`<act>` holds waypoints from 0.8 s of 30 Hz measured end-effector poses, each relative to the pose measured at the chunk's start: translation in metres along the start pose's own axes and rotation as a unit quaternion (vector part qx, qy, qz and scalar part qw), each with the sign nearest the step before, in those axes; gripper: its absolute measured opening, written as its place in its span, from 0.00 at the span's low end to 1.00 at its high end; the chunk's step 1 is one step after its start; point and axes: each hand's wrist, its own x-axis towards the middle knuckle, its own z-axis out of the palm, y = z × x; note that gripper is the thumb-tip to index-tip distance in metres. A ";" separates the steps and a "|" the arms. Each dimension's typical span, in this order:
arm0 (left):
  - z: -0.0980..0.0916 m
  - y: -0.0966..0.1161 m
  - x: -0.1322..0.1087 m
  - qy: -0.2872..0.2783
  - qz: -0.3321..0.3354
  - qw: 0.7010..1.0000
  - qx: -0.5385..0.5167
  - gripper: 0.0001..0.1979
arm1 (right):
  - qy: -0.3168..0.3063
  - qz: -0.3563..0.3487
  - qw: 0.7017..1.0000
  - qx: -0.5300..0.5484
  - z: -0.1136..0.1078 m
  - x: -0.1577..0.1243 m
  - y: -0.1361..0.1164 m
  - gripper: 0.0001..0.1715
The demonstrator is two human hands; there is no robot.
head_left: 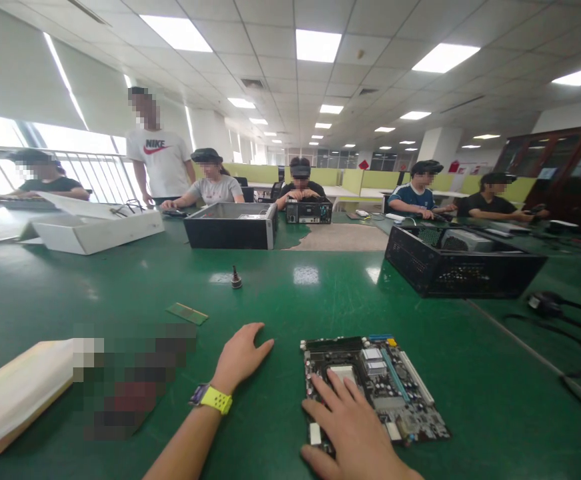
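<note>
Nearest to the camera, the right hand (350,427) lies flat on the near left part of a motherboard (390,387), fingers spread apart and resting on the components, not closed around anything. The board lies face up on the green table (470,400), just right of the middle. The left hand (240,357), with a yellow watch (213,398) on the wrist, rests palm down on the table beside the board, not touching it, open and holding nothing. I judge the board to be light, thin and stiff, but fragile: the sockets and small soldered parts should not take pressure, so the bare edges seem the safest places to grip, and on this smooth surface it may slide. A little farther, a green memory stick (187,313) lies flat and a small dark tool (236,278) stands upright. Beyond them are a black mesh case (460,267) to the right, an open computer case (233,225) and a white box (95,230). At the far side, other people (300,190) sit at their own work.
</note>
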 end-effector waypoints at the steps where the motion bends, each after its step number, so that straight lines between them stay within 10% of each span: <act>1: 0.000 0.000 -0.001 -0.004 0.000 1.000 0.004 0.24 | 0.018 0.020 1.000 -0.011 -0.004 -0.001 0.011 0.32; 14: 0.000 0.003 -0.005 -0.015 -0.023 1.000 0.010 0.23 | 0.220 0.435 0.855 -0.176 -0.037 -0.061 0.297 0.37; 19: -0.003 0.005 -0.006 -0.015 -0.026 1.000 0.004 0.23 | 0.216 0.436 0.858 -0.163 -0.041 -0.066 0.311 0.38; 24: -0.004 0.007 -0.006 -0.015 -0.023 1.000 0.004 0.22 | 0.202 0.428 0.868 -0.152 -0.055 -0.064 0.268 0.36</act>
